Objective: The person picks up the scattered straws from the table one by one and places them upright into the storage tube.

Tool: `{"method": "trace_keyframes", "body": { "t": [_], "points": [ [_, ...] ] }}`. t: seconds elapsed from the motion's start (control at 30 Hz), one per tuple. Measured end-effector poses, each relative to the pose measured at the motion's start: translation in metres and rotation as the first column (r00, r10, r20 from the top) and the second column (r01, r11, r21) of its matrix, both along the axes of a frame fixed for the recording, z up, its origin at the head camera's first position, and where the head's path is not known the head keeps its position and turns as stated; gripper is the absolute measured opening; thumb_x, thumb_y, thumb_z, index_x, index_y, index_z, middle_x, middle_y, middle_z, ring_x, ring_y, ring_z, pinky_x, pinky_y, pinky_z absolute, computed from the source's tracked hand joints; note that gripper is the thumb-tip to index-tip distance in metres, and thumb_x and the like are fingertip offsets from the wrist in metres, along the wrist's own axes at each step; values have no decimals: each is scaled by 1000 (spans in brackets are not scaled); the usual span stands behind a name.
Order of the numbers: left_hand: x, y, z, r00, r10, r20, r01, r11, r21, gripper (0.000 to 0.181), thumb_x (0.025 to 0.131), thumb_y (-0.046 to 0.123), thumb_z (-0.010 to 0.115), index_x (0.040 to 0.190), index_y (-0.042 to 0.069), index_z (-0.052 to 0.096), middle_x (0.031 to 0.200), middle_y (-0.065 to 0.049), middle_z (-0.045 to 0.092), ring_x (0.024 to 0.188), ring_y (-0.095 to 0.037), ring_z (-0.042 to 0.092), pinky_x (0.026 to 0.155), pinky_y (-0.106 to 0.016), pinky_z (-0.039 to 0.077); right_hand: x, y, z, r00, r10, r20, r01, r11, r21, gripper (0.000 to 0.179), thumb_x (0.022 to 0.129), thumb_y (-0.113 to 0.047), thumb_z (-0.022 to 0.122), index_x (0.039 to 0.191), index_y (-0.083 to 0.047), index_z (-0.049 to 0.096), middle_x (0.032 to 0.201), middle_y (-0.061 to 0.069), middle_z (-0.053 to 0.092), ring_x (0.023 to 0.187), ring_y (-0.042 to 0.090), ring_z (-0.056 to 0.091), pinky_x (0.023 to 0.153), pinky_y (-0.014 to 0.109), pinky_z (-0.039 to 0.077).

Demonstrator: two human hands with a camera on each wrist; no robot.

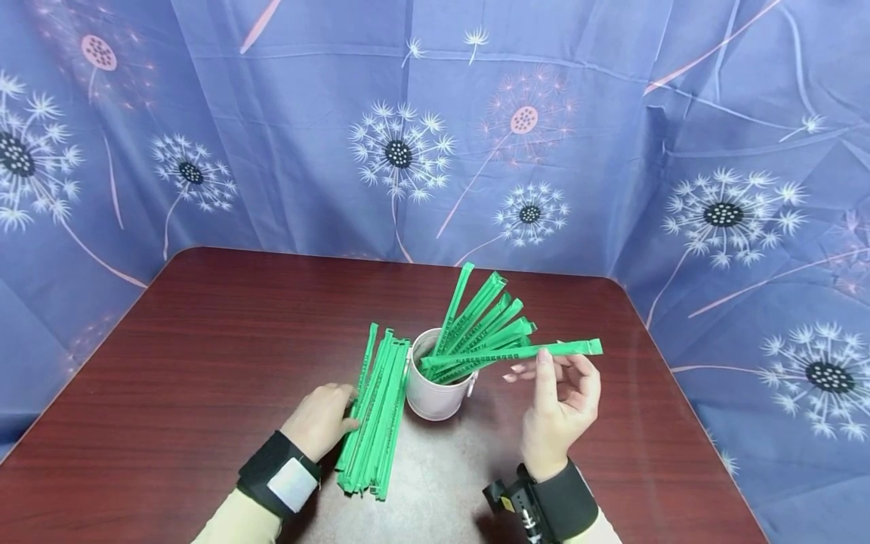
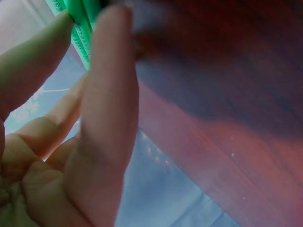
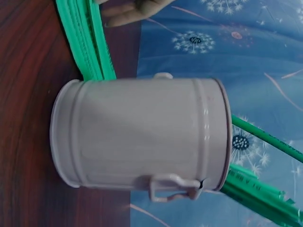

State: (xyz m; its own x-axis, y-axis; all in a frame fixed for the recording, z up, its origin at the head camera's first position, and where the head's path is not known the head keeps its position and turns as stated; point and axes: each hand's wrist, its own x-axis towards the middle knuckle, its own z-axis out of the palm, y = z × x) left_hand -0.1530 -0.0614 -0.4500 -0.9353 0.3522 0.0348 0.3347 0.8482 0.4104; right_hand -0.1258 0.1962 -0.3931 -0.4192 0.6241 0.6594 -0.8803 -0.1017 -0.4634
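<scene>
Long, slim green-wrapped straws with printed text fill a small pale bucket [image 1: 435, 399], fanning out over its rim. My right hand [image 1: 560, 404] pinches one wrapped straw [image 1: 574, 347] by its outer part, its other end lying across the bucket's mouth. To the left of the bucket, a pile of wrapped straws [image 1: 372, 431] lies on the table. My left hand [image 1: 321, 417] is at the pile's left side, with thumb and a finger [image 2: 111, 94] pinching straws at its edge. In the right wrist view the bucket [image 3: 137, 135] hides my right hand.
Everything stands on a dark reddish wooden table [image 1: 224, 340]. A blue cloth [image 1: 299, 151] with dandelion prints hangs behind and beside it. The bucket has small handles, one [image 3: 173, 187] on the side facing the right wrist camera.
</scene>
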Motion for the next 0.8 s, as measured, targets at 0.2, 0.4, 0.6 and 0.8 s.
{"method": "trace_keyframes", "body": {
  "t": [0.2, 0.4, 0.6, 0.8],
  "points": [
    [-2, -1, 0, 998, 13, 62, -14, 999, 30, 32, 77, 7, 82, 104, -3, 68, 85, -11, 68, 82, -25, 66, 71, -39, 55, -3, 4, -9, 991, -17, 136, 8, 998, 69, 17, 89, 17, 56, 104, 9, 58, 82, 7, 67, 55, 15, 67, 49, 27, 56],
    [-2, -2, -1, 994, 32, 108, -37, 998, 44, 33, 78, 5, 81, 108, -3, 68, 86, -11, 69, 83, -24, 67, 72, -38, 56, -6, 3, -25, 951, -34, 308, -6, 992, 129, 15, 90, 10, 61, 101, 0, 60, 79, 2, 66, 57, 12, 67, 52, 27, 56],
    [-2, -1, 0, 994, 36, 104, -40, 999, 33, 30, 80, 0, 73, 108, -5, 68, 85, -11, 68, 81, -23, 66, 69, -38, 55, -9, 3, -36, 920, -30, 392, -40, 985, 168, 13, 90, 10, 62, 98, -1, 59, 77, -2, 68, 58, 9, 67, 52, 26, 56],
    [-3, -1, 1, 991, 44, 125, -48, 998, 28, 31, 77, -5, 64, 108, -7, 67, 81, -10, 64, 74, -20, 62, 63, -35, 52, -10, 3, -39, 898, -57, 436, -43, 976, 216, 16, 89, 9, 63, 96, 17, 52, 76, -4, 68, 58, 6, 67, 53, 22, 55]
  ]
}}
